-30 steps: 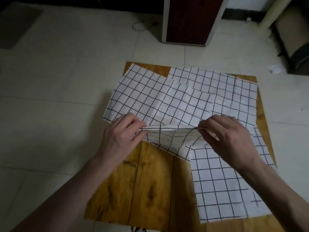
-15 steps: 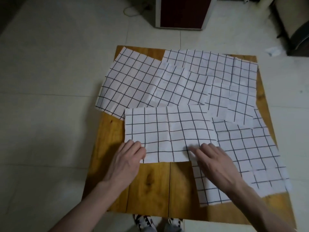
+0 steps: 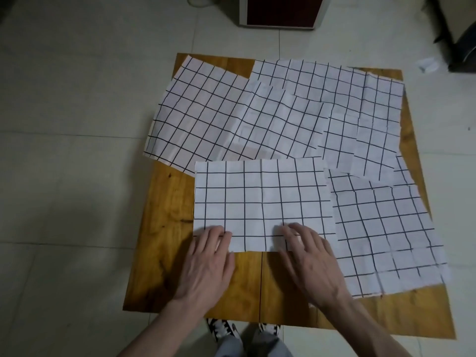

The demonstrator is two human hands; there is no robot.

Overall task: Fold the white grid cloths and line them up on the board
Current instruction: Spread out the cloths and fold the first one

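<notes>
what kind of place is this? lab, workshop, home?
Probably a room in a home, not a lab: the wooden board lies straight on a pale tiled floor, a dark red cabinet stands behind it, and the person's sneakers show at the near edge.

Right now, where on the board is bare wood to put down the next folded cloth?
Bare wood shows on the wooden board left of the folded cloth, and along the near edge below both hands, left hand and right hand. The far half and right side are crowded with overlapping unfolded cloths.
</notes>
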